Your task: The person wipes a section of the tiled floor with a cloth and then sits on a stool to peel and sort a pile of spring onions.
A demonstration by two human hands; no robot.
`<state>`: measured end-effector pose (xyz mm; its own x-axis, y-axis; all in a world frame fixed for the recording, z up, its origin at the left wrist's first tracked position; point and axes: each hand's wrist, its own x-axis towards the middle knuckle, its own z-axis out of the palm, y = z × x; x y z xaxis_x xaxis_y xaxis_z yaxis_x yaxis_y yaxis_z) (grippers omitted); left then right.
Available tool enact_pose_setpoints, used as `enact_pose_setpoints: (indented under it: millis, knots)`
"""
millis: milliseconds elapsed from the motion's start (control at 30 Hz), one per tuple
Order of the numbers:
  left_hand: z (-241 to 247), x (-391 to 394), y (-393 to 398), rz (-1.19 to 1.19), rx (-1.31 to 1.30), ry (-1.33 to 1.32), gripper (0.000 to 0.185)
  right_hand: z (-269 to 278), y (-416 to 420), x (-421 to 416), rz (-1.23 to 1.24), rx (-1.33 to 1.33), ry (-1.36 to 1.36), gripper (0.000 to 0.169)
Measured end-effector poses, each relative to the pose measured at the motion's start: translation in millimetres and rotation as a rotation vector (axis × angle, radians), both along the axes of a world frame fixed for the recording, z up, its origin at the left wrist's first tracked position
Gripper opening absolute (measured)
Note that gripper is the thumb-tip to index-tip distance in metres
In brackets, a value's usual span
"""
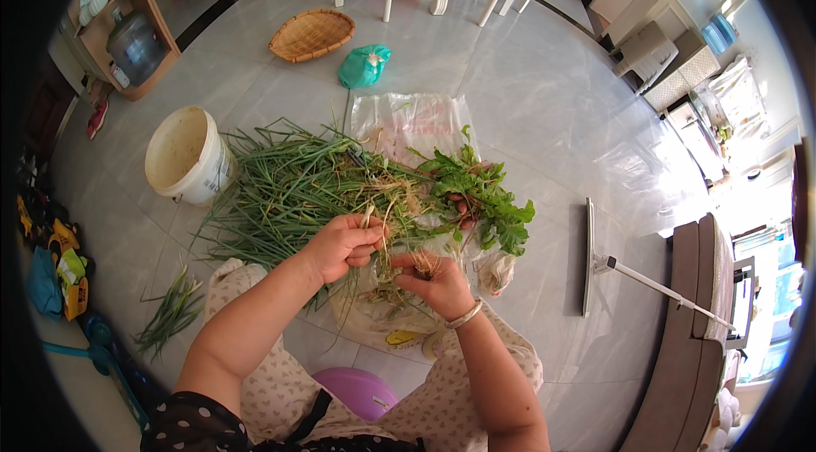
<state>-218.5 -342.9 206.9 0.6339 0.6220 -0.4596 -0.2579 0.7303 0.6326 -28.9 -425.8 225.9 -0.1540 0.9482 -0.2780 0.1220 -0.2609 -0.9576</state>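
My left hand (347, 245) is closed around the pale stem of a green onion, whose thin leaves hang below. Close by on the right, my right hand (430, 276) has its fingers curled around a tuft of stringy roots. A large heap of green onions (274, 190) with tangled roots lies in front of my hands. Leafy greens (503, 216) with reddish roots or bulbs lie at its right end. Under and beyond the heap is a clear plastic bag (414, 120). Another translucent bag (357, 311) lies beneath my hands. A smaller bunch of green onions (169, 315) rests apart at the left.
A white bucket (213, 178) stands left of the heap. Beyond are a woven bamboo basket (312, 35) and a tied green bag (363, 67). A purple stool or basin (357, 388) shows between my legs. A floor squeegee or mop (590, 260) and sofa (676, 356) are at the right.
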Motion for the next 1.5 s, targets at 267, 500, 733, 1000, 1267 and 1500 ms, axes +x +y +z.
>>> enact_pose_setpoints:
  millis: [267,500,733,1000,1267,1500]
  knots:
    - [-4,-1,1,0.024,0.023,-0.05,0.007,-6,-3,6,-0.062,0.033,0.008,0.012]
    - [-7,-2,2,0.148,0.098,-0.065,0.006,-6,-3,15,-0.052,0.054,-0.005,0.008]
    - [-4,-1,2,0.098,0.103,-0.1,0.006,-13,-4,10,-0.131,0.082,-0.067,0.01]
    - [-2,2,-1,0.045,0.126,-0.125,0.007,1,2,0,-0.07,0.018,0.07,0.017]
    - [-2,1,0,0.109,0.155,-0.078,0.006,-14,0,3,-0.086,0.067,-0.015,0.012]
    - [-8,2,-2,0.217,0.194,-0.035,0.006,-12,-2,5,-0.07,0.198,-0.14,0.01]
